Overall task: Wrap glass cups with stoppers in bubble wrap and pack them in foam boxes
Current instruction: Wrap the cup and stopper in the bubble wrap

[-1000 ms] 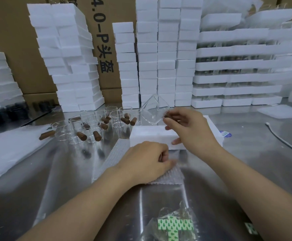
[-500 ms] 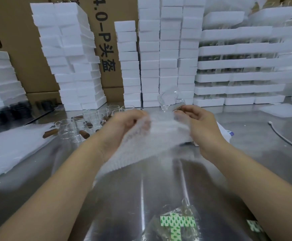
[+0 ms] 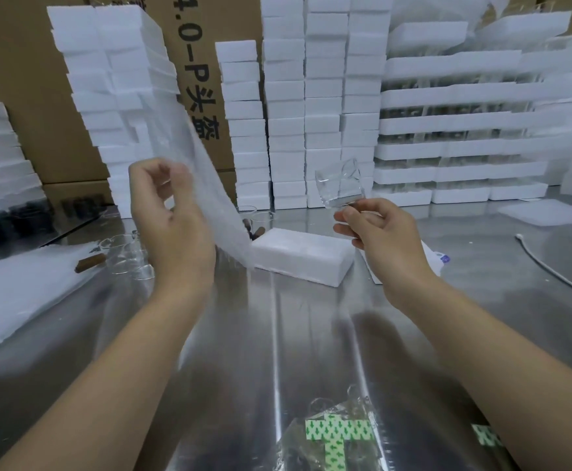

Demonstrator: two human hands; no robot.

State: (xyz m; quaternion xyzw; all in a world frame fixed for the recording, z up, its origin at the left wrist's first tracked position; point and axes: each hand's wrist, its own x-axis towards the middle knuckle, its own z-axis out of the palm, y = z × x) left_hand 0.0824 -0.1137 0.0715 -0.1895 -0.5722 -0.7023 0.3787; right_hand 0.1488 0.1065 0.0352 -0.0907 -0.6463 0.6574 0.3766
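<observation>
Nearest on the steel worktop (image 3: 278, 334) lies a clear bag of green-and-white tape pieces (image 3: 337, 433). Above it both hands are raised and well apart. The left hand (image 3: 172, 226) has its fingers curled, pinching a sheet of bubble wrap (image 3: 210, 185) that rises above the hand and hangs down past it, with its lower edge trailing just beside the closed foam box (image 3: 305, 256). The right hand (image 3: 380, 229) grips the glass cup (image 3: 340, 183) by its base at the fingertips, with the cup tilted in the air. Something dark shows under the base, but I cannot tell if it is the stopper. To the left, more cups (image 3: 125, 253) stand bunched together, with a brown stopper (image 3: 89, 265) lying beside them. Behind are stacked foam boxes (image 3: 322, 96) and a cardboard carton (image 3: 193, 79).

The weak point, as I judge it, is the fingertip hold: smooth glass, tilted, over bare steel, could slip while the wrap is brought across. The loose tail of the sheet could also sweep the standing cups and tip one, and a limp sheet held by one hand may fold on itself and leave part of the glass uncovered
</observation>
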